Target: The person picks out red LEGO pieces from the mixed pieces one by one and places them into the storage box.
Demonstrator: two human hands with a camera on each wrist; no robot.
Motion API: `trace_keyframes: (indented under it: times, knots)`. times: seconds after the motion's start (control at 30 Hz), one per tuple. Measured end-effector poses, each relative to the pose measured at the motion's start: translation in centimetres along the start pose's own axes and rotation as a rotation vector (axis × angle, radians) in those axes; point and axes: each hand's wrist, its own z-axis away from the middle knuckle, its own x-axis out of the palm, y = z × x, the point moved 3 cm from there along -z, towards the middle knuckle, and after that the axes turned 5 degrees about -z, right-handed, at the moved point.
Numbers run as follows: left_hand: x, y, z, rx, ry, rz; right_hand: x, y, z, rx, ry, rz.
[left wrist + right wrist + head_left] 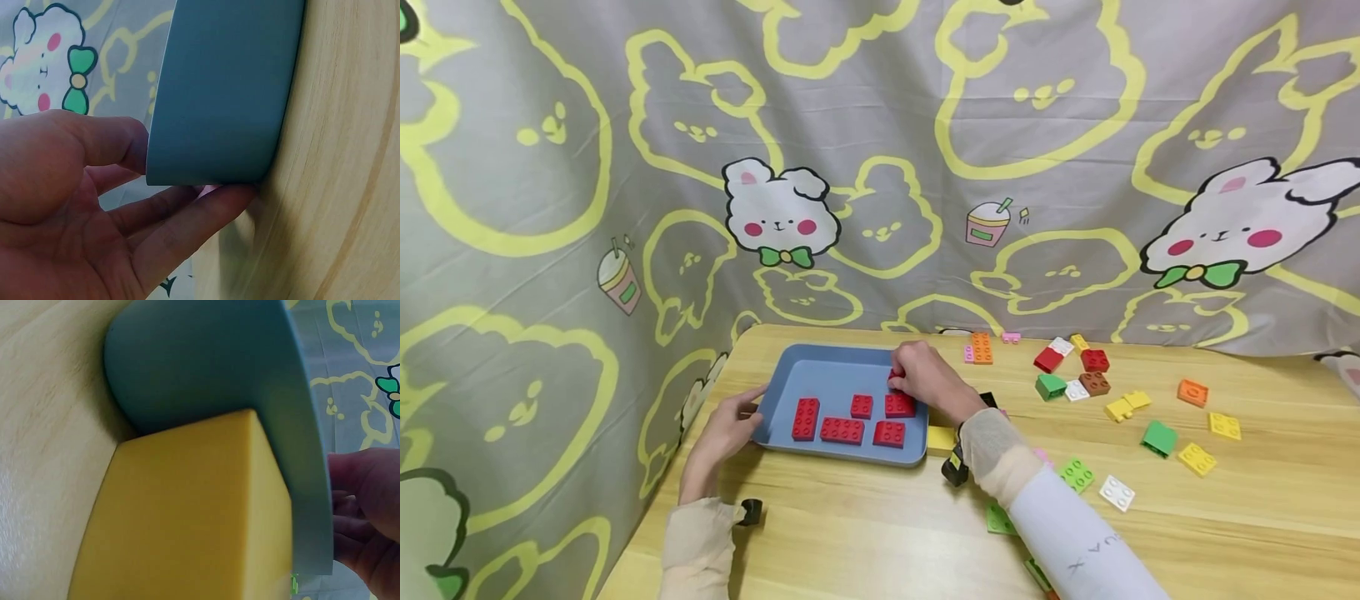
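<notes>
A blue-grey tray point(820, 455) lies on the wooden table with several red toy building bricks point(842, 430) inside, studs up. At its left end my left hand point(727, 427) holds the tray, thumb at the rim and fingers along the outer wall point(212, 150). My right hand point(927, 377) is over the tray's far right corner and pinches a red brick point(895, 380), mostly hidden by the fingers. Just in front of that brick sits another red brick point(899, 406). In the right wrist view the right hand point(369, 515) shows beyond the tray wall point(194, 362).
Against the tray's right side stands a yellow block point(941, 440), large in the right wrist view. Loose bricks in several colours spread over the table's right half, among them a brown brick point(1094, 383) and a white brick point(1117, 493). A patterned curtain point(865, 125) hangs behind the table.
</notes>
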Motion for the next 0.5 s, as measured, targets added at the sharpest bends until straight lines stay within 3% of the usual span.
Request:
trace_keyframes:
  times: [0.23, 0.5]
  knots:
    - [-0.01, 0.19, -0.01, -0.004, 0.005, 0.004, 0.22, 0.14, 0.14, 0.004, 0.013, 0.017]
    - [0.08, 0.11, -0.06, -0.004, -0.003, 0.007, 0.04, -0.13, 0.87, -0.054, 0.064, 0.003]
